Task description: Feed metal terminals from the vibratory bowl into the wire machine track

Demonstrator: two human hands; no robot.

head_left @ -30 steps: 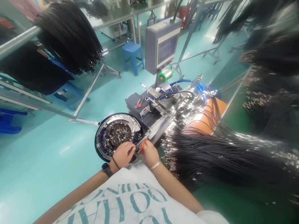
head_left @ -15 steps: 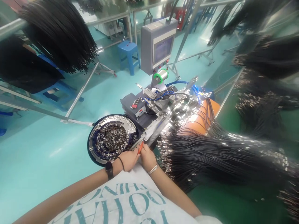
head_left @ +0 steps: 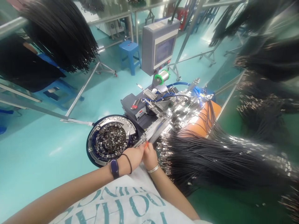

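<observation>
Close together in front of my shirt, both hands meet at the lower end of a metal feed track [head_left: 151,130]. My left hand [head_left: 132,159], with a dark band on the wrist, is closed, its fingertips against the other hand; what they pinch is hidden. My right hand [head_left: 150,158] is closed on a slim orange object [head_left: 146,145], of which only a small part shows. Left of the hands lies a round feeder bowl [head_left: 92,149] heaped with small metal connectors [head_left: 111,138].
Black cables [head_left: 198,152] with metal ends lie in a thick bundle at right. Beyond the track stand a machine [head_left: 173,105] with a green-rimmed wire spool [head_left: 162,76] and a grey monitor box [head_left: 149,46]. Cables hang from a rack [head_left: 79,96] at left; a blue stool [head_left: 129,46] stands behind.
Both hands have shifted slightly right and up toward the track. Less of the orange object shows, and the left wrist has turned so the band's face is visible.
</observation>
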